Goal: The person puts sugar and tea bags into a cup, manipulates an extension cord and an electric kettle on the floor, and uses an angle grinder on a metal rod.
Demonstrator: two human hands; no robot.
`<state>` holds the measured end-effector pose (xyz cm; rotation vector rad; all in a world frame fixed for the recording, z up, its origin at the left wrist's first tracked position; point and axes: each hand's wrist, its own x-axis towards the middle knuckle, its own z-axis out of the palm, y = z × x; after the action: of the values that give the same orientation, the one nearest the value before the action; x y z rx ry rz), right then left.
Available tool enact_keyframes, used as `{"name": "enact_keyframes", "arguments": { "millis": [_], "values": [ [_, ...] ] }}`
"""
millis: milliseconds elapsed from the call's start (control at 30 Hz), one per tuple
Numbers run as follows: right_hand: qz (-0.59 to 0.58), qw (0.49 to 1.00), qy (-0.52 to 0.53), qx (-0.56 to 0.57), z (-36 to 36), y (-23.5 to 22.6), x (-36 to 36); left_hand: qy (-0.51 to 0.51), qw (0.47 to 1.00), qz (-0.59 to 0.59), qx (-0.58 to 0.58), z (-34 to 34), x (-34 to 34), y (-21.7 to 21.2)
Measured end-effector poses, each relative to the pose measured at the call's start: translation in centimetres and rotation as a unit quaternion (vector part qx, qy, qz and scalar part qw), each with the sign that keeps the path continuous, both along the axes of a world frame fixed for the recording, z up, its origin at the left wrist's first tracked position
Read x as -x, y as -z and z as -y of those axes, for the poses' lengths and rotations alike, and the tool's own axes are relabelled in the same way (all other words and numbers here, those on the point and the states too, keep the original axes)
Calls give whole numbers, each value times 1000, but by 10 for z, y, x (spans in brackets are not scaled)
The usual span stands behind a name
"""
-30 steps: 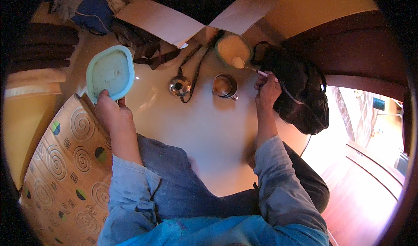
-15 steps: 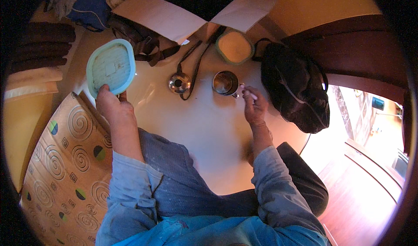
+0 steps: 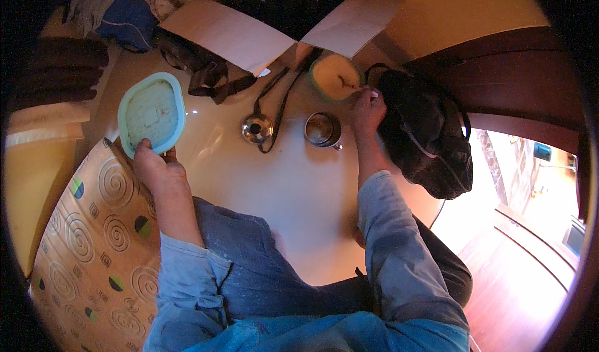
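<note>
My left hand (image 3: 161,170) grips the lower edge of a mint-green lid (image 3: 151,112), rounded square and raised off the floor, thumb on its face. My right hand (image 3: 369,110) is closed on the pale handle of a small spoon (image 3: 374,94) at the near right rim of a tub. That tub (image 3: 334,98) has a greenish rim and holds tan powder, where a dark mark shows at the spoon's end. The spoon's bowl is not clear. Below it stands a metal mug (image 3: 307,134) with its handle toward me. A round shiny metal piece (image 3: 257,129) with a dark centre lies left of it, beside a dark cord.
An open cardboard box (image 3: 228,31) stands at the back, with dark bags behind it. To the right lies a black bag (image 3: 425,130), close to my right forearm. A patterned brown mat (image 3: 93,240) is at the left. My folded legs border the pale floor (image 3: 249,183).
My right hand has moved with the spoon from beside the mug, up and away to the powder tub. The lid in my left hand has shifted slightly lower and left in view.
</note>
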<state>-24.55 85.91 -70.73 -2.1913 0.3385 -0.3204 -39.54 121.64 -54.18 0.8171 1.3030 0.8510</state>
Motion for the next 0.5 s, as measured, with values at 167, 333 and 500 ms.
{"name": "enact_keyframes", "arguments": {
  "millis": [167,333,500],
  "values": [
    [-88,972,54,-211,-24,-24,7,-16,1000,2,-12,-13,11,-14],
    [-74,932,108,-337,6,9,5,15,1000,12,-10,-6,6,-6],
    [-32,929,82,-358,26,4,16,15,1000,7,18,4,-2,-1]
  ]
}}
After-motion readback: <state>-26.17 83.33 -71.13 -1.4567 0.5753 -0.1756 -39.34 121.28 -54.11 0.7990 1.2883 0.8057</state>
